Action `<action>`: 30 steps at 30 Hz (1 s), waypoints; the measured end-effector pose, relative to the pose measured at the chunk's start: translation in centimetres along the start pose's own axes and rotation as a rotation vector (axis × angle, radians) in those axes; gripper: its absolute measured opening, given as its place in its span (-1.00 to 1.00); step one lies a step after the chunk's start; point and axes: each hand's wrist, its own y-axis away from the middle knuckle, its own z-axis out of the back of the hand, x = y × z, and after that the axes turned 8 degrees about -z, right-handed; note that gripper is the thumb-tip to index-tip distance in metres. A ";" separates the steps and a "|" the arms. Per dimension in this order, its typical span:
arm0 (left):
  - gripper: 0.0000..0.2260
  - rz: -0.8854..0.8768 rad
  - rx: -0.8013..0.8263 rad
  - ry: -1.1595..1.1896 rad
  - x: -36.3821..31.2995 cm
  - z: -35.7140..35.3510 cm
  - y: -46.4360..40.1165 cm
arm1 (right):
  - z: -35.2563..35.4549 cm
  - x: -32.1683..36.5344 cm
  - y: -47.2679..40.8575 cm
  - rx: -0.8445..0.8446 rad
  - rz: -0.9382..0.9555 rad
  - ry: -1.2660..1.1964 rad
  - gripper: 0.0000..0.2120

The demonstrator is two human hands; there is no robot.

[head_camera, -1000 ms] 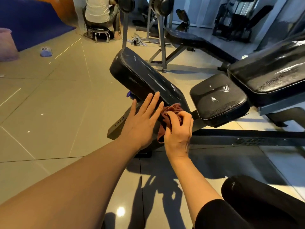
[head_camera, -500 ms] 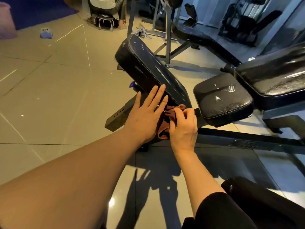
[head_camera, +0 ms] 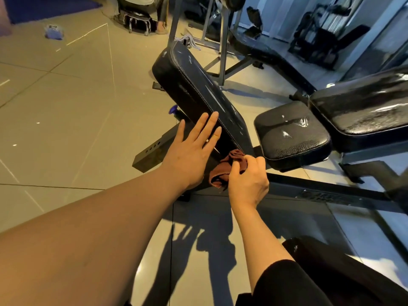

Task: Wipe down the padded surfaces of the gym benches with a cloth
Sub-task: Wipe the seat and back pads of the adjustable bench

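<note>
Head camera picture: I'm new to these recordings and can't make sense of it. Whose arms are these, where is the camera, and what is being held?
The camera sits on a person's head and looks forward and down, so the two bare arms reaching in from the bottom are that person's own. There is no robot here.

The left hand lies flat, fingers straight, against the side of a tilted black back pad of a gym bench. The right hand grips a bunched brown cloth at the lower end of that pad, near the bench frame.

To the right is a second bench, with a small seat pad and a longer pad behind it; both shine with streaks. Everything stands on a tiled floor. Farther back are more gym machines and someone seated on a stool.
</note>
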 end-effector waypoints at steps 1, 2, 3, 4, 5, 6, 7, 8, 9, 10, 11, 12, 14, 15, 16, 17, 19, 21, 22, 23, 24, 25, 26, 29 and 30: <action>-0.15 0.002 0.006 -0.002 0.0 0.1 0.0 | 0.0 -0.1 0.2 -0.004 -0.026 -0.015 -0.85; -0.15 0.002 0.009 0.001 0.0 0.1 0.0 | 0.0 0.2 0.3 -0.021 -0.012 -0.036 -0.86; -0.15 -0.002 0.008 0.005 0.0 0.2 0.0 | 0.1 0.8 0.2 -0.047 0.035 -0.068 -0.87; -0.15 -0.009 -0.001 0.007 0.1 0.2 -0.1 | 0.2 1.5 -0.1 -0.069 0.094 -0.100 -0.88; -0.15 -0.015 -0.014 0.006 0.1 0.1 -0.1 | 0.2 2.1 -0.4 -0.075 0.142 -0.116 -0.88; -0.15 -0.018 -0.025 0.004 0.1 0.0 -0.1 | 0.1 2.3 -0.7 -0.052 0.169 -0.105 -0.88; -0.15 -0.015 -0.030 0.004 0.0 0.0 0.0 | 0.0 2.1 -0.8 -0.019 0.177 -0.064 -0.87; -0.15 -0.006 -0.035 0.003 -0.2 -0.1 0.0 | -0.1 1.6 -0.8 0.006 0.169 -0.010 -0.86; -0.15 0.007 -0.048 0.007 -0.4 -0.2 0.0 | -0.3 0.7 -0.7 0.026 0.137 0.034 -0.86; -0.14 0.017 -0.072 0.020 -0.7 -0.2 0.1 | -0.2 -0.3 -0.5 0.044 0.075 0.056 -0.86; -0.12 0.022 -0.099 0.040 -1.0 0.0 0.3 | 0.0 -1.2 -0.2 0.055 -0.006 0.051 -0.86; -0.10 0.023 -0.134 0.061 -1.5 0.1 0.4 | 0.2 -1.9 0.2 0.062 -0.084 0.021 -0.86; -0.15 0.023 -0.250 0.163 -2.6 0.2 0.6 | 0.8 -2.3 0.6 0.064 -0.147 -0.122 -0.87; -0.26 0.013 -0.320 0.255 -3.2 0.1 0.6 | 1.0 -2.1 0.5 0.066 -0.135 -0.220 -0.89; -0.39 0.007 -0.365 0.379 -3.9 0.1 0.5 | 1.4 -1.5 0.2 0.092 -0.123 -0.322 -0.91; -0.49 0.011 -0.359 0.536 -4.7 0.3 0.4 | 1.8 -1.1 0.0 0.156 -0.145 -0.434 -0.91; -0.56 0.030 -0.273 0.824 -6.0 0.6 0.2 | 2.8 -0.2 -0.6 0.363 -0.324 -0.717 -0.88; -0.52 0.101 -0.251 0.966 -6.6 0.7 0.0 | 4.0 0.1 -1.1 0.549 -0.524 -0.941 -0.82; -0.50 0.141 -0.248 0.989 -6.7 0.6 0.0 | 4.5 0.1 -1.2 0.604 -0.571 -0.975 -0.80; -0.50 0.188 -0.247 0.989 -6.8 0.4 0.1 | 4.8 0.1 -1.4 0.650 -0.586 -0.971 -0.78; -0.54 0.248 -0.259 0.983 -7.0 0.1 0.3 | 5.1 0.1 -1.6 0.680 -0.586 -0.935 -0.78; -0.61 0.324 -0.289 0.981 -7.1 0.0 0.5 | 5.1 0.0 -1.8 0.683 -0.576 -0.869 -0.78; -0.68 0.412 -0.337 0.983 -7.3 -0.1 0.7 | 5.2 -0.1 -2.1 0.654 -0.537 -0.773 -0.76; -0.73 0.675 -0.510 0.985 -7.7 0.4 0.7 | 4.7 -1.5 -3.1 0.488 -0.307 -0.479 -0.61; -0.71 0.714 -0.567 0.988 -7.9 0.7 0.3 | 4.5 -1.9 -3.2 0.509 -0.255 -0.442 -0.54</action>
